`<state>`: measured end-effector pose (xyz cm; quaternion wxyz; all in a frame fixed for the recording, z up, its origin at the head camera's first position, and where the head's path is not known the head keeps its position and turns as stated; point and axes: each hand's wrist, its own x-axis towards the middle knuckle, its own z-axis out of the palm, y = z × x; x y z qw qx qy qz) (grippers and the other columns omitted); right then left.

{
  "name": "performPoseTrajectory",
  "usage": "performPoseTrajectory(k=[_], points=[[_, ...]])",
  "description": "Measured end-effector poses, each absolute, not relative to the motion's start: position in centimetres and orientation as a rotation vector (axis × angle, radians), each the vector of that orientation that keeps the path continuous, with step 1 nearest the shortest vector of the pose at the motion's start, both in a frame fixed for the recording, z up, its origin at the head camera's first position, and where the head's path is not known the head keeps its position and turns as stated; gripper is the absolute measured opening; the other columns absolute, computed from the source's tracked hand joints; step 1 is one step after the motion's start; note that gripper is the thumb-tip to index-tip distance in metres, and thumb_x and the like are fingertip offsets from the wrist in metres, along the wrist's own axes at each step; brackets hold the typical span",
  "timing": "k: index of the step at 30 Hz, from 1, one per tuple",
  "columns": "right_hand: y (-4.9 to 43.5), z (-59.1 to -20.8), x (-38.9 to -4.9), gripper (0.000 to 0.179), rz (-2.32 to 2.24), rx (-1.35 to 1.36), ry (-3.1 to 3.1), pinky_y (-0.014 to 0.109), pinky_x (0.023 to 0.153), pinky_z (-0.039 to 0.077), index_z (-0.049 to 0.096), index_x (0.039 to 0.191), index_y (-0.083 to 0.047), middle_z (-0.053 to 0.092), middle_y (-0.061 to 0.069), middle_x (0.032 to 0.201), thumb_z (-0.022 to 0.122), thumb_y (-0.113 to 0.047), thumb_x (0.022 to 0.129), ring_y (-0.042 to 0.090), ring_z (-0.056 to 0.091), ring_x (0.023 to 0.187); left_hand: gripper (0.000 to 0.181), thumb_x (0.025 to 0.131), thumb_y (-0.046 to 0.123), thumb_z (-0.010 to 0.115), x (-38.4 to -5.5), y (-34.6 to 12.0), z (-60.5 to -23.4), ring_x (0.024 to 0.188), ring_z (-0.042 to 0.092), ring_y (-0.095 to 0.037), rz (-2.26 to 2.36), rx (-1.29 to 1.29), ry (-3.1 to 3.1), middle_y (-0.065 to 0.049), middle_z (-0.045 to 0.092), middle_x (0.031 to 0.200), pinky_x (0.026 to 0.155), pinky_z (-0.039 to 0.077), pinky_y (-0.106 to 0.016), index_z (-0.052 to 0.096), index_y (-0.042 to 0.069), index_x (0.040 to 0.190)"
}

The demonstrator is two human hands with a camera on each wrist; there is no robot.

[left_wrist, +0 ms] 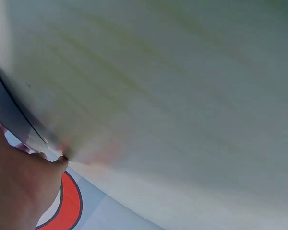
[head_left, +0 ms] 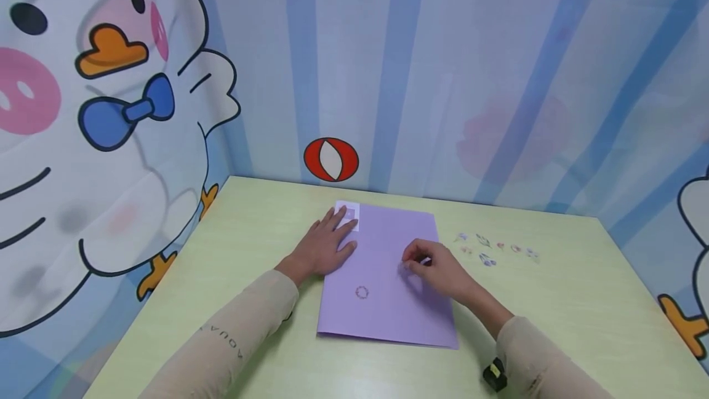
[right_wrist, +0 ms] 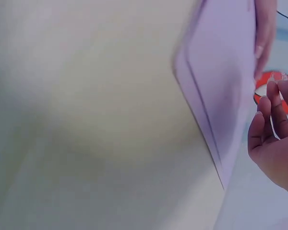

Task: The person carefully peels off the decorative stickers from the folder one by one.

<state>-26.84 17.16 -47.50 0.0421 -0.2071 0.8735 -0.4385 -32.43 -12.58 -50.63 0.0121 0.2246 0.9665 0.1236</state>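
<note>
A purple folder (head_left: 388, 313) lies on the table, its near edge showing two layers. My left hand (head_left: 322, 246) rests with spread fingers on its upper left side, fingertips over a white label (head_left: 355, 208) at the corner. Above the folder's right half, my right hand (head_left: 437, 266) pinches a small clear sticker (head_left: 402, 267) between thumb and forefinger; any print on it is too small to make out. In the right wrist view the thumb and forefinger of the right hand (right_wrist: 278, 143) meet at the tips. A small wreath sticker (head_left: 362, 292) is on the folder's lower left.
Several small flower stickers (head_left: 487, 260) lie spread on the pale table (head_left: 554, 300) to the right of the folder. A printed cloth backdrop (head_left: 354, 79) with a cartoon duck stands behind and along the sides of the table.
</note>
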Motion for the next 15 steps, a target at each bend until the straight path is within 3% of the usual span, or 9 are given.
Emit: performPoseTrajectory(k=[15], points=[[21.3, -45.3, -27.7, 0.009, -1.435, -0.555, 2.758, 0.027, 0.08, 0.056, 0.077, 0.106, -0.008, 0.077, 0.004, 0.104, 0.071, -0.015, 0.103, 0.021, 0.067, 0.095, 0.068, 0.109, 0.057, 0.034, -32.5, -12.6, -50.6, 0.164, 0.006, -0.035, 0.367, 0.705, 3.022, -0.007, 0.009, 0.179, 0.128, 0.018, -0.058, 0.03, 0.026, 0.169]])
